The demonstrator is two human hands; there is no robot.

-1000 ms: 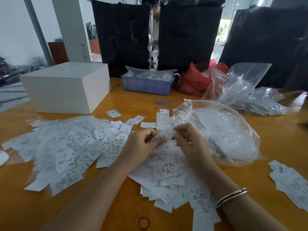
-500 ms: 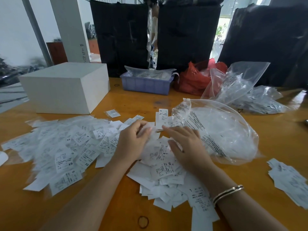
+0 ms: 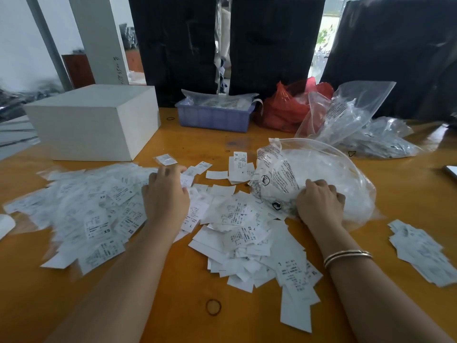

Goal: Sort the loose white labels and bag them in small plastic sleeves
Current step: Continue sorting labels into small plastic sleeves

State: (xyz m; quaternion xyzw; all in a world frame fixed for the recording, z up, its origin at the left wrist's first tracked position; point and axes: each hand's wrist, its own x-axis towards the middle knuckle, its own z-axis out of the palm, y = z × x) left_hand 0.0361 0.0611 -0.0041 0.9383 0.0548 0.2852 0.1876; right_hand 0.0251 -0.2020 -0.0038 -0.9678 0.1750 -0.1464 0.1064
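Left hand [image 3: 166,194]: palm down on the sleeved labels, fingers bent at the far tips; whether they pinch a label cannot be told.
Right hand [image 3: 319,203]: fingers curled, gripping the near side of the big clear bag [image 3: 319,174].
Loose labels [image 3: 249,241]: white slips with black print, heaped between the two forearms toward the near edge of the bench [image 3: 272,142]; they lie at all angles, with no common long axis. Size marks XS, L and XL read on some, several upside down.
Sleeved labels [image 3: 84,214]: a wide spread toward the left edge, glossy under thin plastic, mostly lying aslant.
Big clear bag: lies on its side right of the heap, printed warning text and its mouth turned left toward the labels, filmy white contents inside.
Small stack [image 3: 238,167]: a few labels standing apart beyond the heap, long axis running toward the far edge, XL uppermost.
Right pile [image 3: 425,251]: more labels near the right edge.
Far edge: white box [image 3: 96,122], blue tray [image 3: 214,117], red bag [image 3: 286,110].
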